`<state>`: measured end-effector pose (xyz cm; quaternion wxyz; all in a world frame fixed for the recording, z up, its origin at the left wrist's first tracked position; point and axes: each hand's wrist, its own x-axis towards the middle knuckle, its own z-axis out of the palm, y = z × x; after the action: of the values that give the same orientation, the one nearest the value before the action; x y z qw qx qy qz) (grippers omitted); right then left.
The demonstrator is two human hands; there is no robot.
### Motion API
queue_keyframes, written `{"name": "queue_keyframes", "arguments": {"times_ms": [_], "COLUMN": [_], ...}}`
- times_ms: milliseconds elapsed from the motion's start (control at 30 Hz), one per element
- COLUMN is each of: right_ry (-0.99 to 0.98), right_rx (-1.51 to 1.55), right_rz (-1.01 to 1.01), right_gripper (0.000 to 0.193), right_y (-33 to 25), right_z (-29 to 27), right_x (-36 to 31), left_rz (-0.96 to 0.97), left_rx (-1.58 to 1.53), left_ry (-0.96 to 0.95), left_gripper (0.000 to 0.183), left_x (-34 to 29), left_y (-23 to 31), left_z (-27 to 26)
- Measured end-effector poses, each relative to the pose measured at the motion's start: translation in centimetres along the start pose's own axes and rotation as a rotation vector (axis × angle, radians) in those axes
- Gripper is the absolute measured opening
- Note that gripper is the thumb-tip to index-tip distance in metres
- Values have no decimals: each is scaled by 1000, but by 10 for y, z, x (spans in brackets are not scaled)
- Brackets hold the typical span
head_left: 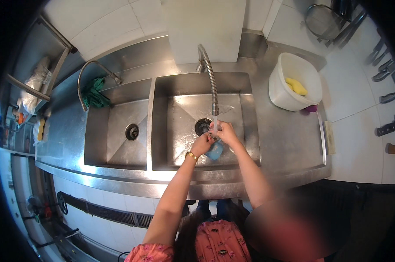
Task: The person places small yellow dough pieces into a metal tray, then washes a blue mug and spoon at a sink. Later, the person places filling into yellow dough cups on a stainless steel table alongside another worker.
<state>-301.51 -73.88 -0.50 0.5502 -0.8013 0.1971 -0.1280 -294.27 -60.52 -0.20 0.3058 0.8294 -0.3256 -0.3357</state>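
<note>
Under a running flexible metal faucet, both my hands are together over the right sink basin. My left hand has its fingers closed, and a gold-coloured bracelet circles that wrist. Closed as well, my right hand meets it in the stream of water. Something small and pale seems to be between the fingers, too wet and blurred to name. Just below the fingers is a translucent light-blue item, partly covered by my hands; I cannot tell its kind or whether I hold it. The dark drain lies beside my fingers.
To the left is a second basin with its own faucet and a green cloth. A white bin with a yellow item inside stands on the right counter. Knives and a strainer hang at the right wall.
</note>
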Motion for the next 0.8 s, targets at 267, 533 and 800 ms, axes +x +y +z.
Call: {"name": "queue_keyframes", "arguments": {"times_ms": [267, 533, 800], "right_ry": [367, 419, 384], "right_rx": [-238, 69, 92], "right_rz": [2, 264, 338], "right_gripper": [11, 17, 17], "right_y": [9, -2, 21], "right_z": [29, 52, 61], "right_x": [2, -10, -18], "left_rz": [-43, -144, -171], "left_rx": [244, 278, 181], "left_ry": [125, 164, 242], "left_gripper": [30, 34, 37], "left_x": [-3, -2, 1], "left_y": [12, 10, 8], "left_z": [4, 3, 13]}}
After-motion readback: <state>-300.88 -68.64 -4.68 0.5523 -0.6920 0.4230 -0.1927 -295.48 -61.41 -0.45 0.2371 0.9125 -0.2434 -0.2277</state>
